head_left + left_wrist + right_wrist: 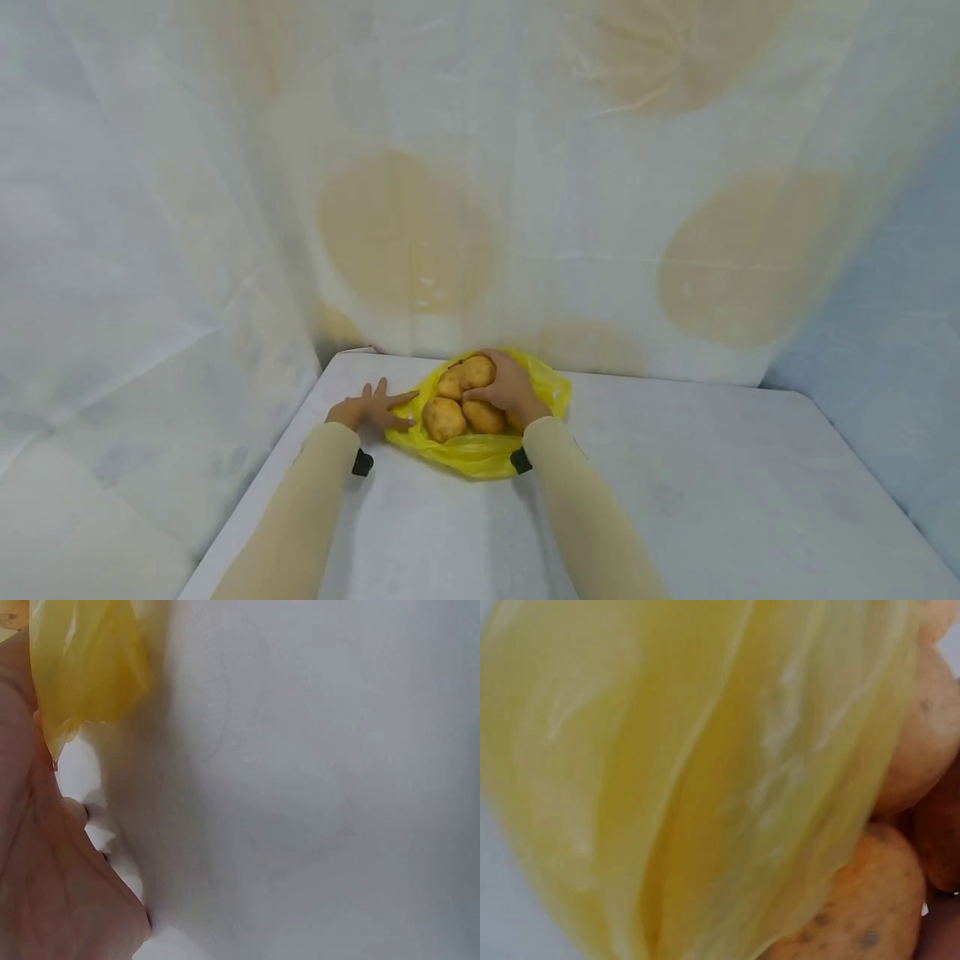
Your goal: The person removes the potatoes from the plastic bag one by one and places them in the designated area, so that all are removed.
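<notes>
A yellow plastic bag (480, 457) lies spread on the table, with several potatoes (444, 419) heaped on it. My right hand (512, 387) reaches over the heap from the right and grips the top potato (477, 372), thumb in front and fingers behind. My left hand (367, 410) rests at the bag's left edge, fingers spread and touching the film. In the left wrist view a loose flap of the yellow bag (90, 667) hangs beside the palm. Bag folds (697, 780) fill most of the right wrist view, with potatoes (870, 892) at its right side.
The white-covered table (697, 475) extends to the right and toward me. Behind it hangs a pale sheet (570, 250) with large tan dots, close to the bag's far side. More sheeting (135, 292) closes off the left side.
</notes>
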`<state>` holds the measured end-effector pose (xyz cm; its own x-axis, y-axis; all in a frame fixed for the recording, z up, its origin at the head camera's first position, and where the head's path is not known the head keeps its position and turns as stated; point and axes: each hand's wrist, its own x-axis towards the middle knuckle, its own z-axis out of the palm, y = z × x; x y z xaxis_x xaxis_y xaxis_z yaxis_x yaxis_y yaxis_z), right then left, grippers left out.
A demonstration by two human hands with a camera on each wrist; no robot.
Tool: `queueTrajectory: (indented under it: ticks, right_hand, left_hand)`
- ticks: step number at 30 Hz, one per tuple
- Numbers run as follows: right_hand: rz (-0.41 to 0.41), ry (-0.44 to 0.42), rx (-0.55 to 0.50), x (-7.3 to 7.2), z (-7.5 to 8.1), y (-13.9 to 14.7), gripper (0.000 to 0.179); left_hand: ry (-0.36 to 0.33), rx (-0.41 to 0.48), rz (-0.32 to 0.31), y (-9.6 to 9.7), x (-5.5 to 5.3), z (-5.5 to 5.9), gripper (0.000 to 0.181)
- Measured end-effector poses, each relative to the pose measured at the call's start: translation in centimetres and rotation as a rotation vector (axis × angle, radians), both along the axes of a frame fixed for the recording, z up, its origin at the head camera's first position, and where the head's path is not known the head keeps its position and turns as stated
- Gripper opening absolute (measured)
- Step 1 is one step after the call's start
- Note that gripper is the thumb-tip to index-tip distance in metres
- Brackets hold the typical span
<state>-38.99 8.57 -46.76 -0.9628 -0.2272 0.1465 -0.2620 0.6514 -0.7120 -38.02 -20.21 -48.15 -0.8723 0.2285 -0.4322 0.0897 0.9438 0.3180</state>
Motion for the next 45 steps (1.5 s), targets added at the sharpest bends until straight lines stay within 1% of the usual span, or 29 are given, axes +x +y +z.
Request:
queueTrajectory:
  ticks: [5,8,9,10,12,13,14,15,18,20,22,24,28,31,35,38,39,45]
  right_hand:
    - [0.017,-0.124,-0.15,0.4,0.5,-0.1,0.083]
    - [0.027,-0.138,-0.167,0.6,0.9,-0.1,0.084]
    - [0.03,-0.159,-0.197,0.8,1.0,-0.1,0.085]
    - [0.03,-0.164,-0.201,0.8,1.1,0.0,0.085]
    - [0.034,-0.146,-0.199,0.8,1.2,0.1,0.082]
    - [0.038,-0.158,-0.227,0.8,1.2,0.2,0.08]
    - [0.04,-0.146,-0.229,0.7,1.2,0.3,0.078]
    - [0.044,-0.152,-0.26,0.7,1.3,0.4,0.075]
    - [0.039,-0.115,-0.243,0.5,1.5,0.7,0.071]
    - [0.04,-0.084,-0.202,0.5,1.7,1.0,0.073]
    - [0.047,-0.096,-0.193,0.6,2.1,1.2,0.075]
    - [0.05,-0.09,-0.166,0.7,2.5,1.6,0.075]
    - [0.025,-0.082,-0.141,0.7,3.3,2.4,0.074]
    - [0.021,-0.059,-0.076,0.5,3.9,3.0,0.073]
    - [0.042,-0.082,-0.059,0.2,4.8,3.9,0.072]
    - [0.033,-0.085,-0.08,0.0,5.4,4.6,0.073]
    - [0.028,-0.086,-0.088,0.0,5.6,4.8,0.073]
    - [0.011,-0.085,-0.081,-0.4,6.4,6.1,0.081]
  left_hand:
    - [0.011,0.001,-0.008,-0.2,0.1,-0.1,0.075]
    - [0.016,0.009,-0.015,-0.2,0.0,-0.3,0.076]
    - [0.016,0.01,-0.014,-0.3,0.0,-0.3,0.075]
    - [0.02,0.008,-0.019,-0.3,0.0,-0.3,0.075]
    - [0.02,0.006,-0.025,-0.2,0.1,-0.3,0.076]
    - [0.022,0.002,-0.025,-0.1,0.2,-0.2,0.076]
    - [0.024,-0.003,-0.029,-0.1,0.3,-0.2,0.076]
    - [0.026,-0.008,-0.032,0.0,0.3,-0.1,0.076]
    - [0.022,-0.011,-0.032,0.2,0.5,0.2,0.076]
    - [0.023,-0.012,-0.031,0.2,0.4,0.2,0.076]
    - [0.018,-0.016,-0.023,0.1,0.3,0.1,0.077]
    - [0.018,-0.013,-0.025,0.1,0.1,-0.1,0.079]
    - [0.016,-0.019,-0.029,-0.2,-0.7,-1.2,0.082]
    - [0.02,-0.02,-0.024,-0.6,-1.4,-2.1,0.083]
    - [0.029,-0.012,-0.02,-0.9,-1.7,-2.5,0.082]
    - [0.036,-0.012,-0.02,-1.0,-1.8,-2.6,0.082]
    - [0.036,-0.013,-0.017,-1.1,-1.9,-2.9,0.082]
    - [0.041,-0.026,-0.002,-1.3,-2.2,-3.6,0.086]
